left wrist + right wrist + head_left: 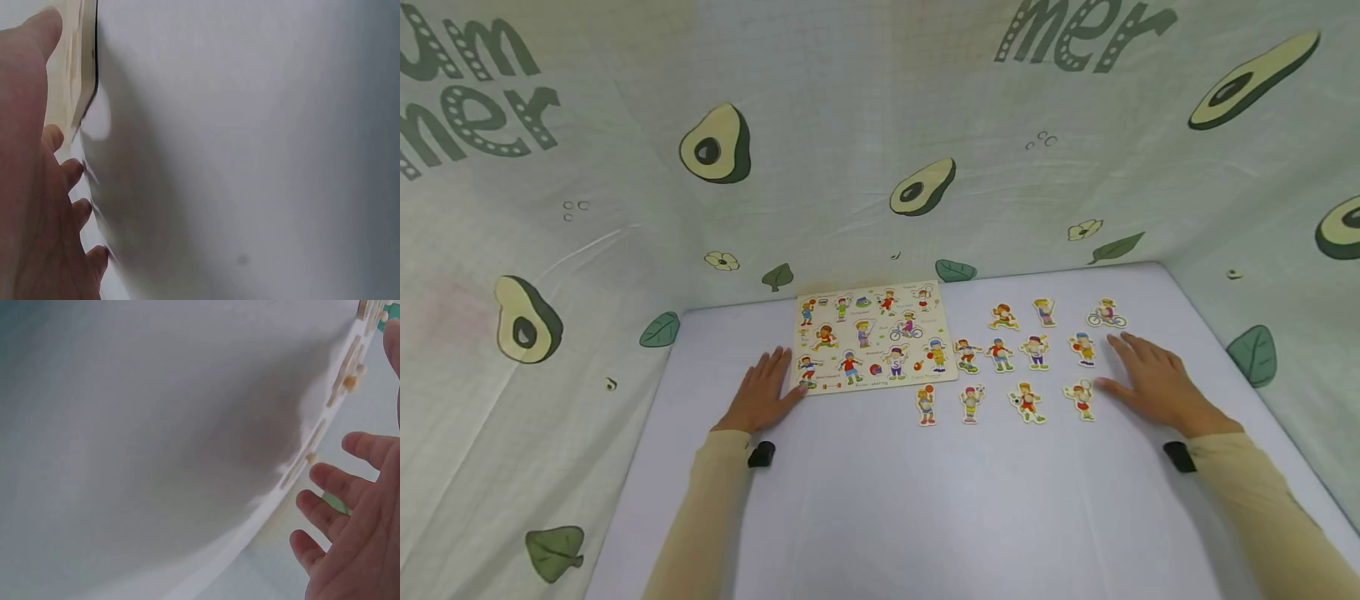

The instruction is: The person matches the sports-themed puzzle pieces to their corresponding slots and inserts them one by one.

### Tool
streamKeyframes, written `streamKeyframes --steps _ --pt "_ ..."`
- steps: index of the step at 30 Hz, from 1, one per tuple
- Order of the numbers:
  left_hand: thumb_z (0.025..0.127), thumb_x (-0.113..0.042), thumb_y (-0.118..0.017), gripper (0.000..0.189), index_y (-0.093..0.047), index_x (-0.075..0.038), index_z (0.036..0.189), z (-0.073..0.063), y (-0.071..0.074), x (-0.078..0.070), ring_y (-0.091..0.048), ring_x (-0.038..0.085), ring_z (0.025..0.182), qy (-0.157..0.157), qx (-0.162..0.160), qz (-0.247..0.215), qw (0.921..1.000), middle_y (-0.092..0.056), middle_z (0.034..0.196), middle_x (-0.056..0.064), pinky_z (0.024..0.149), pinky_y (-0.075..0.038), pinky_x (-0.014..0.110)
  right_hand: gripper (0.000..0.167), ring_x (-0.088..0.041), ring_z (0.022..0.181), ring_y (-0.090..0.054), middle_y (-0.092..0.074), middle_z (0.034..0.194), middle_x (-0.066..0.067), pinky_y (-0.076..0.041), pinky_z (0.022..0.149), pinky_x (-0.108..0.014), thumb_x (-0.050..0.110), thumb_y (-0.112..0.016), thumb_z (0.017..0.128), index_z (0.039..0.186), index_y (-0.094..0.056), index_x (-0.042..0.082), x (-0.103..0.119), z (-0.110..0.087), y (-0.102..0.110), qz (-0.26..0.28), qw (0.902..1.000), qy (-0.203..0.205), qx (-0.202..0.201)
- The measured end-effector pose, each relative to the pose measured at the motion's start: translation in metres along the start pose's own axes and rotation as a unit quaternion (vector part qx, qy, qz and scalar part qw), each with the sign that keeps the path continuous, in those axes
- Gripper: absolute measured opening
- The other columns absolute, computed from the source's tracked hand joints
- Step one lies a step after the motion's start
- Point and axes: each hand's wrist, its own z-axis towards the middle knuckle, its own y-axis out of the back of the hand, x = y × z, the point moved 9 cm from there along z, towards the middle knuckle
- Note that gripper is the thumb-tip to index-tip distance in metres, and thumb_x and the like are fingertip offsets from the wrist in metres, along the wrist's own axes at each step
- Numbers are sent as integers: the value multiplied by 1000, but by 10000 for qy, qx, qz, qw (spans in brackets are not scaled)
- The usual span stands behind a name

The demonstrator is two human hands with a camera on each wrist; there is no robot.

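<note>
In the head view, a wooden peg-puzzle board (842, 389) with printed sports figures lies flat on the table. My left hand (762, 392) is at its left side, fingers extended and thumb at the lower left corner. The left wrist view shows the thumb beside the board's pale edge (89, 56). To the right of the board several loose figure pieces lie in rough rows, among them a cyclist piece (1107, 314), a tennis player piece (1081, 400) and a soccer player piece (1027, 403). My right hand (1163, 385) is just right of them, fingers spread, holding nothing.
A white cloth covers the table (925, 517). Behind and at both sides hangs a pale curtain (820, 208) printed with avocados and leaves. Small knobs show on pieces (342, 372) seen edge-on in the right wrist view.
</note>
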Motion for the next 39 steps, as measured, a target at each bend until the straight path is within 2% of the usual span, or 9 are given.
streamKeyframes --steps 7,14,23,29,33,39 --pt "109 -44 -53 79 -22 -2 168 0 0 -9 -9 49 161 -176 -126 47 9998 -13 175 24 130 -8 63 78 -63 138 -34 -34 154 -41 -27 108 -78 37 -68 104 155 -36 -12 13 11 2 -76 9999 120 -20" --pt "108 -47 -53 80 -21 -5 169 1 -6 -5 -7 47 162 -95 -58 129 9999 -12 176 22 130 -7 62 64 -62 134 -42 -43 149 -38 -32 106 -77 23 -71 102 150 -45 -10 21 22 4 -120 9996 236 -93" --pt "107 -46 -57 82 -23 -5 168 -1 -6 -3 -9 47 162 -100 -120 252 9996 -13 176 22 130 -9 62 49 -58 128 -52 -57 138 -36 -39 104 -76 10 -73 99 140 -56 -11 27 33 3 -314 9989 322 -148" --pt "107 -45 -58 82 -23 -4 168 0 -6 -4 -10 47 161 -46 -105 280 9995 -14 175 23 130 -10 62 42 -55 116 -60 -64 125 -33 -47 94 -73 3 -77 94 130 -64 -12 33 36 7 -338 9962 553 -574" --pt "107 -45 -58 81 -24 -4 168 -1 -5 -6 -10 47 161 -9 -93 289 9995 -14 175 23 130 -9 61 31 -50 103 -65 -68 112 -29 -51 84 -67 0 -77 93 120 -69 -12 34 41 10 -254 9954 536 -757" --pt "106 -45 -59 82 -24 -5 168 -2 -4 -6 -9 47 161 -5 -56 232 9997 -14 175 23 130 -9 61 21 -46 92 -70 -71 102 -26 -53 81 -64 -3 -76 92 111 -72 -10 37 48 15 -203 9958 458 -769"
